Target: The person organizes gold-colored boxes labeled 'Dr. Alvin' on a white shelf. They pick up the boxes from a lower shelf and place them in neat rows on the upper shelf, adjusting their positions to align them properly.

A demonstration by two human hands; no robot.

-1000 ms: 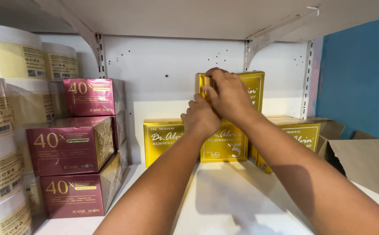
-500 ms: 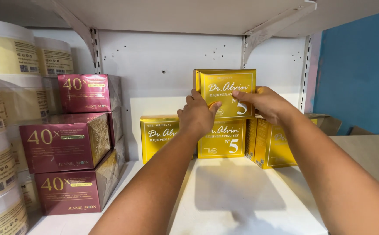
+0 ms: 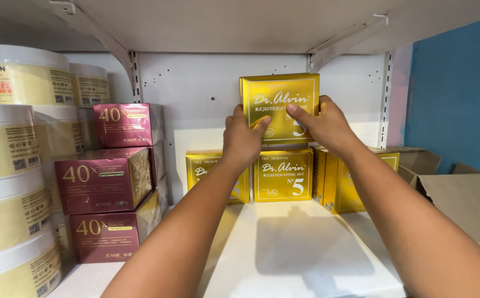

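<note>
a gold box (image 3: 278, 105) is gripped by left hand (image 3: 241, 138) and right hand (image 3: 325, 127), held above the lower gold box (image 3: 282, 174), not yet set down

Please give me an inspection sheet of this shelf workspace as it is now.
Surface: white shelf, bare at the front.
Job's things: gold box held upright above gold boxes in the back row.
Clutter: maroon boxes stacked left; cream tubs far left; cardboard carton right.
Grips: left hand and right hand both on the gold box.
Cables: nothing seen.
Surroundings: white back panel, blue wall.
</note>
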